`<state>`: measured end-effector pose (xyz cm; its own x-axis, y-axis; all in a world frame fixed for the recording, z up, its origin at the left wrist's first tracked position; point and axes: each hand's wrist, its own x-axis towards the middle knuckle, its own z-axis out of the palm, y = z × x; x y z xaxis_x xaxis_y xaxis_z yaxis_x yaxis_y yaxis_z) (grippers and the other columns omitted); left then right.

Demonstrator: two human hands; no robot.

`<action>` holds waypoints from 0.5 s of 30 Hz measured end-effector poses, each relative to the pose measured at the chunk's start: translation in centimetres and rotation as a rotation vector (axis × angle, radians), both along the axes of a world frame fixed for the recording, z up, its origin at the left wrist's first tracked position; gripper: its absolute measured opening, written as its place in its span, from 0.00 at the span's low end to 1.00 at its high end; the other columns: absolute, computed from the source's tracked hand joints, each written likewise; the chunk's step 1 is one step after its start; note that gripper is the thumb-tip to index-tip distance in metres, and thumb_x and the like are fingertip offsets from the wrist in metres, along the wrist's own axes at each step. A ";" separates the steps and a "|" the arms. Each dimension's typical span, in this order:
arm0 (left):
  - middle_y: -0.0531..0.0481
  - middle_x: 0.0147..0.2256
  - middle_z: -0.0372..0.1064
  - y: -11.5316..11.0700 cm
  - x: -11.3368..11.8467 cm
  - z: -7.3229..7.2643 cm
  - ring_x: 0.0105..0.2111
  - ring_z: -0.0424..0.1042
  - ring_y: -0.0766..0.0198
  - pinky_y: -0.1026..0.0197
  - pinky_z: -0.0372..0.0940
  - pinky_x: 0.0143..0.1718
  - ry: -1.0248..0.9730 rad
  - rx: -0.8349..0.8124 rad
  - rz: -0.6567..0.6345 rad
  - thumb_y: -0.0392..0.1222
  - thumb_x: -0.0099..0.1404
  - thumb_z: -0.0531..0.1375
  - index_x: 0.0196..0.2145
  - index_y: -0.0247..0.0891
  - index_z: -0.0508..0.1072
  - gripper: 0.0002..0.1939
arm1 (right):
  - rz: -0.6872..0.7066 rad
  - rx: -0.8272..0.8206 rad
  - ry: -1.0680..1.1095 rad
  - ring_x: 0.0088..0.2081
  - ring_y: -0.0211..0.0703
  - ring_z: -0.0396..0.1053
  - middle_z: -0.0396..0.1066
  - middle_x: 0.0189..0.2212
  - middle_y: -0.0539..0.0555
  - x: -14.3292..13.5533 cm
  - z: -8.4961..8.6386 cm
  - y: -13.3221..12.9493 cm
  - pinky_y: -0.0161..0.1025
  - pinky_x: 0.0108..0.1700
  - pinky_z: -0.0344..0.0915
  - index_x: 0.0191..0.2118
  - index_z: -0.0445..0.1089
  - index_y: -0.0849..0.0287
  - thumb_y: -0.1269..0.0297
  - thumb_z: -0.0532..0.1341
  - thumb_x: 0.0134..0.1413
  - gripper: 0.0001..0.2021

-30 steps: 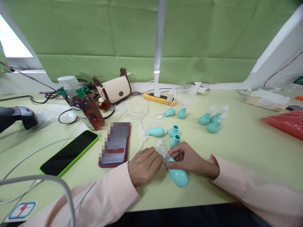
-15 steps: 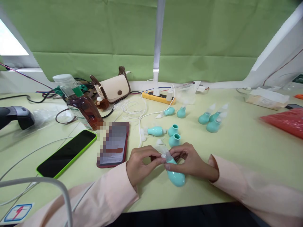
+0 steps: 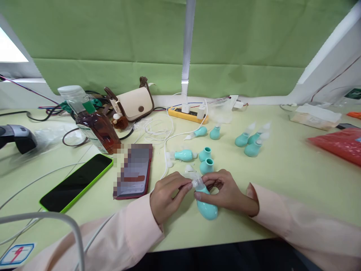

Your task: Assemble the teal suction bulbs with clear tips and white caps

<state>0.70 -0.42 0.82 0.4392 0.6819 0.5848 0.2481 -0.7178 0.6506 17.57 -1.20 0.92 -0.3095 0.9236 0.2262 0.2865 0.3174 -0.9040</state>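
Observation:
Near the table's front edge, my right hand [image 3: 222, 190] is wrapped round the neck of a glossy teal nasal aspirator [image 3: 208, 209], its rounded bulb end pointing toward me. My left hand [image 3: 170, 195] pinches a small whitish piece [image 3: 194, 183] at the side of the aspirator's clear tip [image 3: 199, 183]. Whether that piece is joined to the tip, I cannot tell. Just beyond my hands stand two open teal bulbs [image 3: 207, 165]. A teal aspirator with clear ends [image 3: 184, 155] lies to their left.
Several teal bulbs with clear tips [image 3: 252, 148] stand at the right. Left of my hands lie a red-cased phone [image 3: 135, 171] and a green-edged phone [image 3: 76, 183]. Behind are a bottle [image 3: 97, 128], a bag [image 3: 136, 104], a yellow power strip [image 3: 172, 112] and loose white cables.
My left thumb has drawn back slightly from the aspirator's neck, leaving the small whitish piece more visible. My right hand keeps its hold. The whole view has shifted a little.

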 end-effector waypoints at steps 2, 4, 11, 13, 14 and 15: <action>0.47 0.22 0.66 -0.1 0.0 0.1 0.24 0.64 0.66 0.64 0.60 0.26 0.004 -0.013 0.007 0.33 0.57 0.54 0.29 0.31 0.71 0.06 | 0.014 0.000 0.018 0.17 0.28 0.50 0.54 0.14 0.45 0.0 0.0 -0.1 0.27 0.17 0.51 0.20 0.64 0.64 0.66 0.62 0.35 0.07; 0.49 0.21 0.66 -0.1 0.1 0.3 0.23 0.64 0.66 0.64 0.60 0.25 -0.010 -0.064 0.016 0.36 0.55 0.57 0.27 0.32 0.70 0.05 | 0.035 0.012 0.028 0.17 0.28 0.51 0.55 0.14 0.45 0.0 0.0 -0.1 0.27 0.18 0.52 0.20 0.64 0.64 0.67 0.63 0.35 0.07; 0.50 0.22 0.67 0.1 -0.1 0.3 0.23 0.64 0.68 0.66 0.59 0.25 -0.033 -0.236 -0.051 0.36 0.55 0.57 0.25 0.32 0.70 0.05 | 0.084 0.011 0.012 0.18 0.29 0.51 0.53 0.13 0.45 0.1 0.0 -0.2 0.28 0.18 0.52 0.19 0.62 0.64 0.68 0.63 0.34 0.07; 0.50 0.22 0.66 0.0 -0.1 0.4 0.23 0.64 0.68 0.67 0.59 0.25 -0.043 -0.244 -0.062 0.35 0.56 0.57 0.25 0.32 0.70 0.05 | 0.086 0.022 0.021 0.18 0.29 0.51 0.52 0.13 0.45 0.1 -0.1 -0.2 0.28 0.18 0.52 0.19 0.62 0.63 0.69 0.62 0.35 0.08; 0.50 0.22 0.66 0.0 -0.1 0.4 0.23 0.64 0.68 0.67 0.59 0.25 -0.048 -0.242 -0.066 0.35 0.56 0.56 0.25 0.32 0.70 0.05 | 0.082 0.034 0.023 0.18 0.29 0.51 0.52 0.13 0.44 0.1 -0.1 -0.2 0.28 0.18 0.53 0.18 0.61 0.63 0.69 0.62 0.35 0.08; 0.50 0.22 0.66 0.0 -0.1 0.5 0.24 0.65 0.68 0.67 0.59 0.26 -0.053 -0.238 -0.069 0.34 0.56 0.56 0.25 0.32 0.70 0.05 | 0.073 0.051 0.025 0.17 0.28 0.51 0.52 0.13 0.44 0.1 -0.1 -0.2 0.27 0.18 0.53 0.18 0.61 0.63 0.69 0.62 0.35 0.08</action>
<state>0.59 -0.45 1.28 0.4628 0.7725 0.4349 0.1650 -0.5570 0.8139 17.63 -1.40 0.81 -0.3691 0.8859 0.2811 0.2383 0.3825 -0.8927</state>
